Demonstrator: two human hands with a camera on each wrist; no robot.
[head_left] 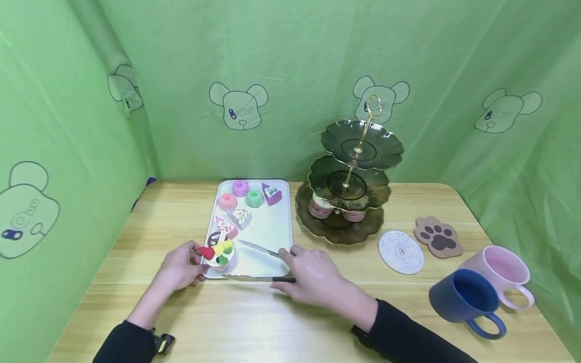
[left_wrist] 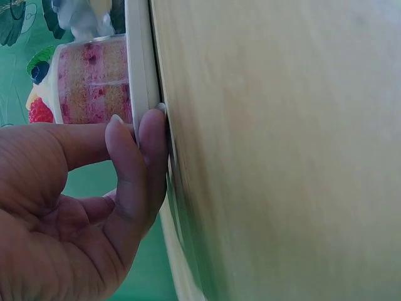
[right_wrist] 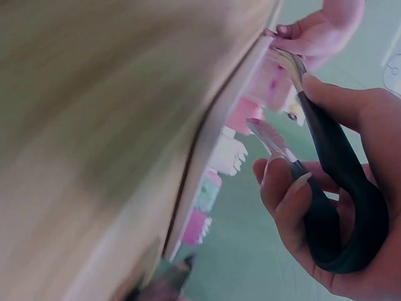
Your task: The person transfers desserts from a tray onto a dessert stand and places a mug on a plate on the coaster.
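A clear cake cup [head_left: 223,261] topped with red, yellow and green fruit pieces stands at the near left corner of a white tray [head_left: 268,237]. Pink and tan layers show through its wall in the left wrist view. My left hand [head_left: 179,267] grips the tray's rim there, one fingertip at the gap between rim and table, fingers beside the cup [left_wrist: 94,81]. In my right hand [head_left: 313,275] I hold black-handled tongs [right_wrist: 326,144] from the right. Their serrated metal arms are spread, one reaching over the tray, the other along its near edge by the cup.
Several small toy-like cakes [head_left: 255,198] fill the tray's left and far side. A three-tier dark stand [head_left: 340,232] holds cups on its lowest tier. Rightward lie a round woven coaster [head_left: 401,252], a paw-shaped coaster [head_left: 439,237], a blue mug [head_left: 454,297] and a pink mug [head_left: 492,262].
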